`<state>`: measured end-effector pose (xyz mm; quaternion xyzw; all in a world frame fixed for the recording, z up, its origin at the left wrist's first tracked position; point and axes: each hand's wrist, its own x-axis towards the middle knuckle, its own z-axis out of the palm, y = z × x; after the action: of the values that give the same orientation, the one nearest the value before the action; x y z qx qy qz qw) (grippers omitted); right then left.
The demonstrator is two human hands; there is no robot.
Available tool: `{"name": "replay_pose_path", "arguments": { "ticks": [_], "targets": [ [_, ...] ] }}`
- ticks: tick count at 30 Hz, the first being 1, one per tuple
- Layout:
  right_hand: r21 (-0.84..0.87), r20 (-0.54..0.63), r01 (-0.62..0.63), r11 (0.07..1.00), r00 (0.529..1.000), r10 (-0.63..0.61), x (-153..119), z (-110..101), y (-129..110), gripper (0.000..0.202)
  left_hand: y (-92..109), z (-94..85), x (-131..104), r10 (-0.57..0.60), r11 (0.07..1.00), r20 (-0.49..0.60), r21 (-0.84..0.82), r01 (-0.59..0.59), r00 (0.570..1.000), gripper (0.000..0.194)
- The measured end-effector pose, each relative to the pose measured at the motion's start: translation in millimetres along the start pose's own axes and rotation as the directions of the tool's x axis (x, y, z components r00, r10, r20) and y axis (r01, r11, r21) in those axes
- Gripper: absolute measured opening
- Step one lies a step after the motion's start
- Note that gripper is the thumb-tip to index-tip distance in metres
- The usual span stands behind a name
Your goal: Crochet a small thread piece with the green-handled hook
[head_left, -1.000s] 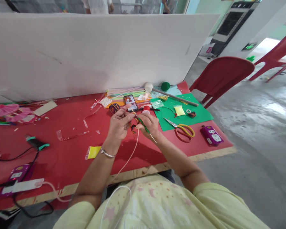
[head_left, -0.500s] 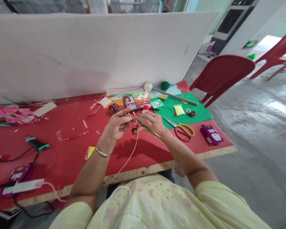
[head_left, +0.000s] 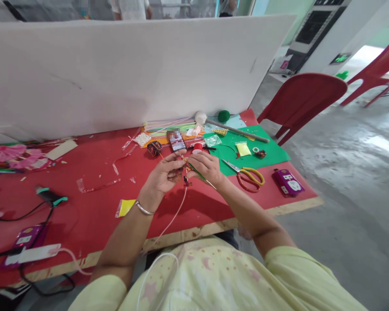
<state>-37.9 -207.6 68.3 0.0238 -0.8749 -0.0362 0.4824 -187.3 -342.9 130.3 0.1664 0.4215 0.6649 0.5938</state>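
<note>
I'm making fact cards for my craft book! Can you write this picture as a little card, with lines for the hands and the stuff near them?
Left hand: fingers pinched at a small colourful yarn piece
Right hand: holding a green-handled tool with a thin metal shaft
Yarn ball: dark and multicoloured, beside the phone
Phone: lying beyond the hands, screen lit
Scissors: red and yellow handles, partly on the green sheet
Table: covered in red

From your head, the camera faces forward and down over the long, red-covered wooden table close by.
</note>
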Motion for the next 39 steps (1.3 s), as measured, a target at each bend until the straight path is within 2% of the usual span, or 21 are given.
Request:
{"name": "replay_pose_path", "arguments": {
  "ticks": [4, 10, 14, 20, 27, 33, 36, 39],
  "targets": [
    [0.010, 0.041, -0.056, 0.998, 0.998, 0.055, -3, 3, 1, 0.055, -1, 2.7, -2, 0.084, 0.995, -0.033, 0.046, -0.083, 0.996, 0.047],
    [0.169, 0.110, 0.020, 0.985, 0.993, -0.039, 1, -13, 10, 0.054, 8, -6.9, -1, 0.028, 0.994, 0.022, 0.103, -0.030, 0.999, 0.046],
    [0.226, 0.177, -0.018, 0.974, 0.984, -0.022, 5, -25, 13, 0.051, 15, -12.3, -1, 0.051, 0.991, 0.022, 0.125, -0.053, 0.998, 0.044],
    [0.221, 0.149, 0.012, 0.975, 0.988, -0.046, 12, -35, 13, 0.047, 20, -13.2, -2, 0.087, 0.979, 0.000, 0.183, -0.086, 0.996, 0.045],
    [0.298, 0.217, -0.034, 0.954, 0.976, -0.033, 23, -52, 8, 0.038, 23, -15.3, -1, 0.115, 0.954, 0.031, 0.276, -0.119, 0.993, 0.044],
    [0.334, 0.247, -0.051, 0.941, 0.968, -0.035, 28, -58, 7, 0.030, 25, -16.3, 0, 0.125, 0.936, 0.063, 0.322, -0.138, 0.990, 0.041],
    [0.397, 0.263, -0.082, 0.914, 0.965, -0.027, 30, -62, 7, 0.029, 25, -18.3, 1, 0.101, 0.936, 0.086, 0.330, -0.123, 0.991, 0.040],
    [0.511, 0.276, -0.161, 0.845, 0.961, 0.016, 33, -66, 7, 0.026, 25, -20.2, 2, 0.073, 0.931, 0.111, 0.349, -0.108, 0.991, 0.039]
  ]
}}
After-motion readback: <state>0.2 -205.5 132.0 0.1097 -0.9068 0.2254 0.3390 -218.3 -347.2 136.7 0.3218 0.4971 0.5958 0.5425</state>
